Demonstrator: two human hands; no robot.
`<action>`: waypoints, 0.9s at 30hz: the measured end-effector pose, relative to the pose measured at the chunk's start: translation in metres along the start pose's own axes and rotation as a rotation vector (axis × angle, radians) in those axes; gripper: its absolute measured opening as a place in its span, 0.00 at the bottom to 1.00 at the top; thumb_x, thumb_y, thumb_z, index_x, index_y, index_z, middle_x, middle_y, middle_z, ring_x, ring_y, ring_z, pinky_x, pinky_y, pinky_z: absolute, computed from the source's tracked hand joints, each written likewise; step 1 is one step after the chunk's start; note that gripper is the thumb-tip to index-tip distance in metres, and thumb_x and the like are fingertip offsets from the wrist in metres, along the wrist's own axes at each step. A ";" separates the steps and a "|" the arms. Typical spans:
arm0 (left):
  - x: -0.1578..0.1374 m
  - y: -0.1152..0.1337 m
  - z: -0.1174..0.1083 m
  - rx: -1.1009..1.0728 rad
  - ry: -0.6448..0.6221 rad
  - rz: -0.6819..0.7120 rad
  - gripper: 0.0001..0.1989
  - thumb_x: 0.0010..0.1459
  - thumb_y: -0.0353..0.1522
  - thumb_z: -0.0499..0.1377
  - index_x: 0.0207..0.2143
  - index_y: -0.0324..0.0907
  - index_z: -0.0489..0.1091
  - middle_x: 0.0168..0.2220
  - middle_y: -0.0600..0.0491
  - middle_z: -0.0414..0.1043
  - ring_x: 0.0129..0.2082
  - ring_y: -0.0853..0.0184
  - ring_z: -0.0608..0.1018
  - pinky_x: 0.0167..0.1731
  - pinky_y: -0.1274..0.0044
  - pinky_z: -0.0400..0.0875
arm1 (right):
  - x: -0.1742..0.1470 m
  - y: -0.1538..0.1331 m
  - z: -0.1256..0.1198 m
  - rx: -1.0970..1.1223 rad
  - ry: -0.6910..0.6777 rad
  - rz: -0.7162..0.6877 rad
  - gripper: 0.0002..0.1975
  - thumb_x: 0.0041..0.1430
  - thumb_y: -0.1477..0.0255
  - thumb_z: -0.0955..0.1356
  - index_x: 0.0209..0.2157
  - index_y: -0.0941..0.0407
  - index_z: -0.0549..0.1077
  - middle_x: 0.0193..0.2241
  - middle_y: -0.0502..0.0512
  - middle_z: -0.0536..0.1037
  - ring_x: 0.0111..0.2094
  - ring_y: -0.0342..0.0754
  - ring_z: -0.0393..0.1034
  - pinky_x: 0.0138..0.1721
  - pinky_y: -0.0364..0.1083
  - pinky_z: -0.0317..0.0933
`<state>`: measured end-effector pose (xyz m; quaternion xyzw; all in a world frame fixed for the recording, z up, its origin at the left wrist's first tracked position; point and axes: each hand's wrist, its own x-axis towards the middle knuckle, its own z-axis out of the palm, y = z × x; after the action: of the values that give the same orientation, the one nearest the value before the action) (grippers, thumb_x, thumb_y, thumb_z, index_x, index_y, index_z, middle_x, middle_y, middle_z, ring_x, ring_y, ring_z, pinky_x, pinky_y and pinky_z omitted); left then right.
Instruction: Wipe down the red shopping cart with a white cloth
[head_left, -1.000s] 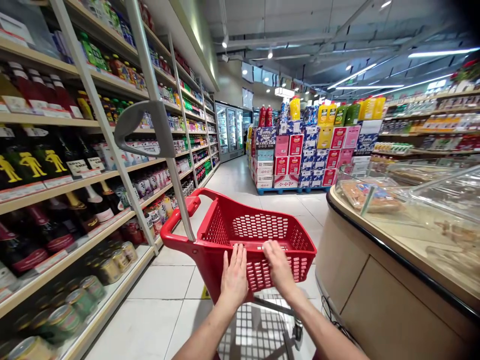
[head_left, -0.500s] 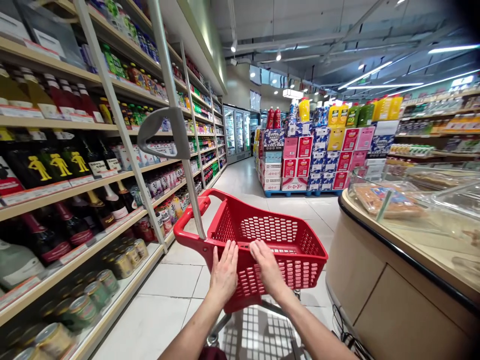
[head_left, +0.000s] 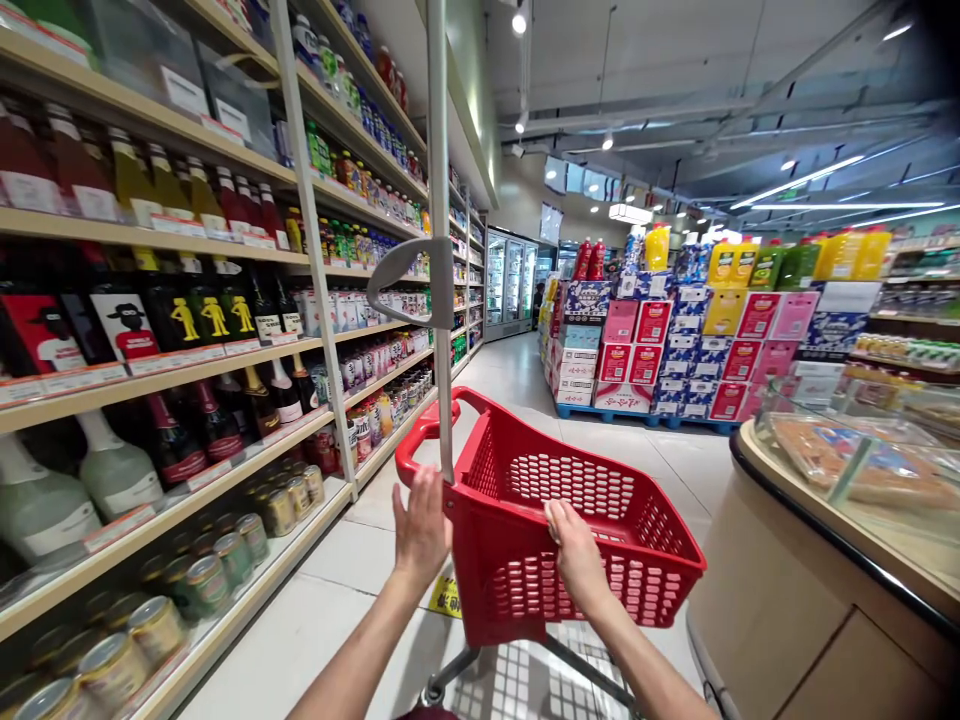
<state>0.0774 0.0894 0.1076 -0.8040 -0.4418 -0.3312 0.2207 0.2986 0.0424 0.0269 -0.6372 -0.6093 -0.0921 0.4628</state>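
A red plastic shopping cart (head_left: 510,580) stands in front of me, seen side-on, its perforated basket holding nothing visible. My right hand (head_left: 579,550) is closed over the near rim of the basket, fingers curled over the edge. Flat against the cart's handle-end corner rests my left hand (head_left: 420,530), its fingers stretched upward and the thumb apart. Just beyond those fingertips a grey metal pole (head_left: 439,400) rises from the cart, carrying a grey plastic loop (head_left: 420,282). The cart's red handle (head_left: 412,445) points left toward the shelves.
Drink shelves (head_left: 172,375) with bottles and cans line the left side. A rounded counter (head_left: 787,590) with packaged food curves close on the right. Stacked drink cartons (head_left: 630,350) stand on blue pallets ahead. Tiled floor (head_left: 510,370) runs between toward glass-door fridges (head_left: 510,280).
The view has swung left, so everything appears farther right. My left hand has slid toward the handle end by the pole. My right hand has gone from lying on the rim to gripping it.
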 end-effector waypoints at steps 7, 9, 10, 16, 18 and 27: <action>0.007 -0.025 -0.005 0.071 -0.112 -0.056 0.32 0.44 0.21 0.47 0.55 0.33 0.53 0.58 0.43 0.52 0.59 0.59 0.52 0.55 0.59 0.46 | 0.044 -0.112 0.054 0.199 0.017 -0.114 0.25 0.53 0.82 0.55 0.54 0.57 0.59 0.53 0.59 0.63 0.56 0.48 0.52 0.54 0.51 0.54; 0.005 -0.024 -0.006 0.087 -0.127 -0.043 0.33 0.44 0.21 0.47 0.56 0.34 0.52 0.59 0.45 0.51 0.59 0.60 0.51 0.56 0.58 0.43 | 0.049 -0.135 0.064 0.212 0.055 -0.123 0.27 0.54 0.82 0.55 0.56 0.58 0.55 0.55 0.60 0.59 0.57 0.49 0.49 0.54 0.53 0.53; 0.003 -0.025 -0.007 0.095 -0.130 -0.037 0.33 0.44 0.21 0.47 0.56 0.35 0.51 0.59 0.45 0.51 0.59 0.61 0.51 0.56 0.58 0.42 | 0.046 -0.133 0.063 0.201 0.052 -0.142 0.27 0.54 0.82 0.54 0.57 0.58 0.54 0.55 0.60 0.59 0.58 0.49 0.48 0.54 0.54 0.53; 0.000 -0.026 -0.007 0.099 -0.121 -0.046 0.32 0.44 0.22 0.47 0.56 0.35 0.52 0.59 0.46 0.51 0.59 0.61 0.51 0.57 0.58 0.38 | 0.009 -0.008 0.005 -0.019 0.032 -0.026 0.21 0.56 0.80 0.54 0.49 0.59 0.66 0.48 0.62 0.68 0.53 0.50 0.57 0.53 0.56 0.53; 0.001 -0.020 -0.005 0.094 -0.111 -0.075 0.32 0.44 0.22 0.46 0.56 0.35 0.52 0.59 0.45 0.51 0.60 0.61 0.51 0.57 0.59 0.37 | 0.006 0.005 -0.001 -0.053 0.040 0.052 0.21 0.56 0.80 0.54 0.48 0.59 0.67 0.48 0.63 0.68 0.53 0.51 0.58 0.52 0.56 0.54; 0.009 -0.020 -0.009 0.126 -0.106 -0.067 0.32 0.45 0.24 0.47 0.56 0.36 0.52 0.59 0.45 0.51 0.60 0.59 0.50 0.56 0.56 0.36 | 0.017 -0.039 0.008 0.090 0.023 -0.100 0.21 0.57 0.78 0.55 0.51 0.54 0.64 0.50 0.55 0.67 0.53 0.45 0.58 0.53 0.49 0.55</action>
<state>0.0606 0.0992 0.1211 -0.7896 -0.4995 -0.2670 0.2359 0.2660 0.0536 0.0526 -0.5834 -0.6387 -0.0949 0.4927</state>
